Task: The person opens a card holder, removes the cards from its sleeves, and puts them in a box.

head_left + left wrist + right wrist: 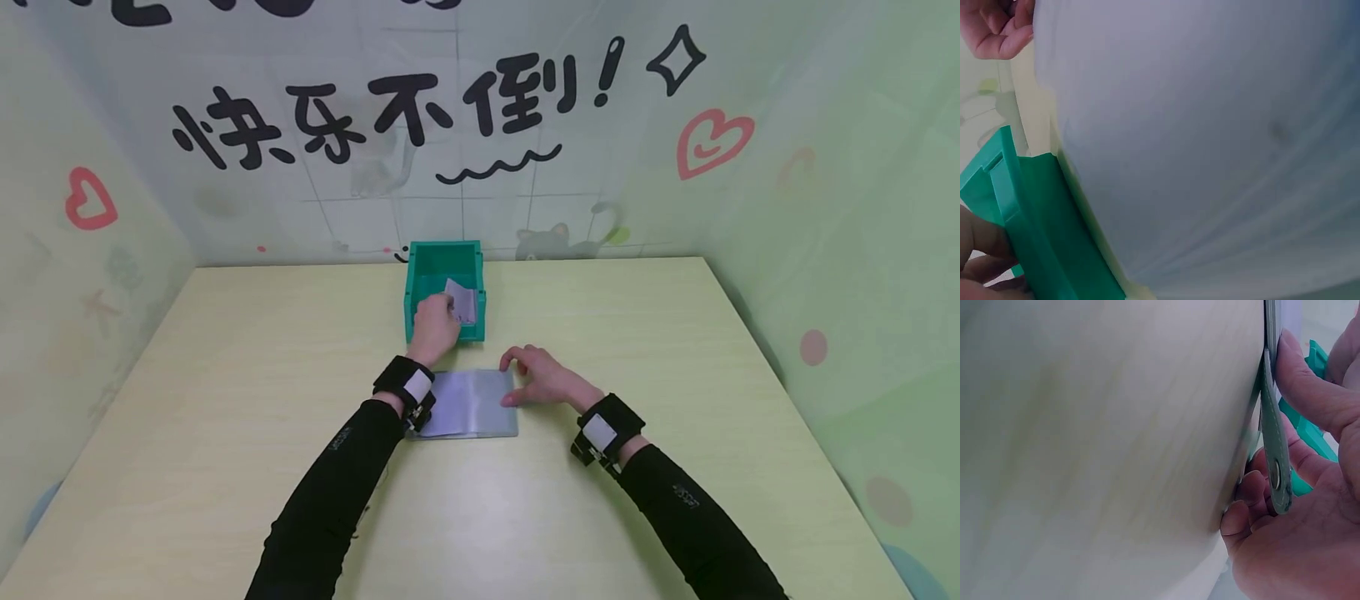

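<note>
An open card holder (472,417) with sheer, pale purple sleeves lies on the table. Its grey-green snap strap (1275,440) sticks out on the right. My right hand (542,379) rests at the right edge, thumb lying on the holder and the other fingers loosely bent by the strap. Farther back stands a green bin (446,258). My left hand (437,327) reaches over its front left part, its fingertips pinching the side of a light purple slip (465,304) tilted inside the bin. In the left wrist view, the fingers (985,244) partly hide that slip.
The pale wooden table (262,375) extends on both sides of the card holder. A printed cloth backdrop (337,217) hangs right behind the bin, and similar panels flank the table left and right.
</note>
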Demonstrator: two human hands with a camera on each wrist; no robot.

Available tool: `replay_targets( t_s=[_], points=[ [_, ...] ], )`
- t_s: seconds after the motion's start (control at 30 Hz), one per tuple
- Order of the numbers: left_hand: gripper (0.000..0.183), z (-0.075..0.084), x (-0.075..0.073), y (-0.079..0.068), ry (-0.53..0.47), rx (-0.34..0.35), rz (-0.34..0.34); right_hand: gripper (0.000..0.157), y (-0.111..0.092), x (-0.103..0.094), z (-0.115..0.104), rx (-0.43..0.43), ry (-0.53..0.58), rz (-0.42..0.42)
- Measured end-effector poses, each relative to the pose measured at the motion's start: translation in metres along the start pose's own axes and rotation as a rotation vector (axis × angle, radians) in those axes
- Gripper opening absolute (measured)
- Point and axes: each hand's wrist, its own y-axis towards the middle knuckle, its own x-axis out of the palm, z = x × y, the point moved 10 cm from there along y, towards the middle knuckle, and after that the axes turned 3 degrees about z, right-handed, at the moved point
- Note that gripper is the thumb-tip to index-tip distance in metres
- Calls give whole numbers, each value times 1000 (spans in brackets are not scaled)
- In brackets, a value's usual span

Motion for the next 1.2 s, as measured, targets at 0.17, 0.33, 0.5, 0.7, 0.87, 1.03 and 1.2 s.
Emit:
replay_targets(
  t_s=[0.17, 0.33, 0.5, 0.7, 0.87, 1.03, 1.2],
  points=[
    [28, 3, 8, -1, 199, 28, -37, 47, 1, 1, -2, -12, -9, 0],
    [42, 3, 12, -3, 315, 42, -56, 47, 2, 3, -2, -10, -3, -5],
    [41, 3, 11, -8, 312, 48, -50, 47, 3, 3, -3, -11, -8, -5],
    [33, 12, 1, -24, 241, 145, 51, 47, 3, 5, -3, -12, -16, -9],
    [23, 13, -2, -51, 80, 192, -39, 47, 3, 5, -2, -24, -27, -11],
    [16, -3, 17, -76, 18, 155, -338, 48, 2, 3, -2, -34, -25, -14],
    [21, -13, 24, -82, -41, 157, -476, 49, 0, 2, 1, -25, 12, -4]
  ],
)
